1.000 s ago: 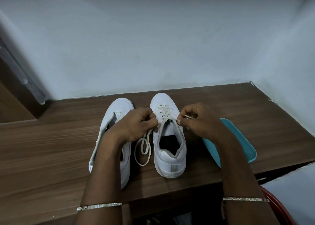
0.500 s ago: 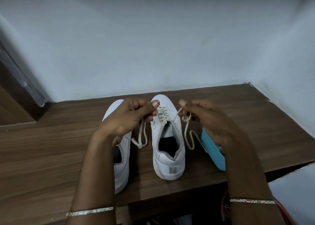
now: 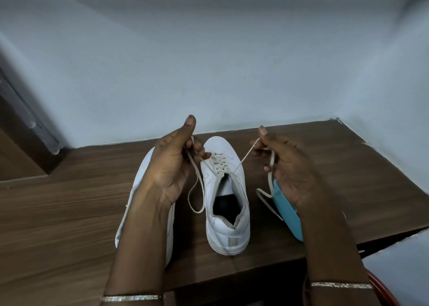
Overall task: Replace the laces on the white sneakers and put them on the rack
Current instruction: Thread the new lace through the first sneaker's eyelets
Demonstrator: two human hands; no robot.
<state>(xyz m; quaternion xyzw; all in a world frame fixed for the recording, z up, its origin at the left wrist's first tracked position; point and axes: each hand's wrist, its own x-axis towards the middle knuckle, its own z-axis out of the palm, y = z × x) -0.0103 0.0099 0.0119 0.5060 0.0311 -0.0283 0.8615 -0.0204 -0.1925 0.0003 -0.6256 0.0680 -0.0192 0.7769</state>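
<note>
Here both grips are pressed together on one cream lace (image 3: pixel 218 164). The left hand (image 3: pixel 171 164) pinches its left part between the thumb and curled fingers, with the thumb pointing up. The right hand (image 3: pixel 287 166) pinches the right part in the same way. From the upper eyelets the lace runs up and outward to each hand, and the right part looks pulled straight. Below each hand the free part hangs down in a loose loop.

The laced white sneaker (image 3: pixel 228 231) stands upright on its sole between the two hands, on the wooden desk (image 3: pixel 69 213). Its long axis goes from front to back. The toe points away, toward the pale wall (image 3: pixel 209 73), and the heel points to the person, near the front edge of the desk. The second white sneaker (image 3: pixel 147 166) lies just beside it on the left, mostly hidden under the left forearm, and points the same way.

A teal plastic tray (image 3: pixel 287 219) lies at the right of the laced sneaker, partly under the right wrist, and reaches the front edge. The back edge of the desk meets the wall, and the right edge meets a side wall in a corner. Bare wood is open at the far left and at the back right.
</note>
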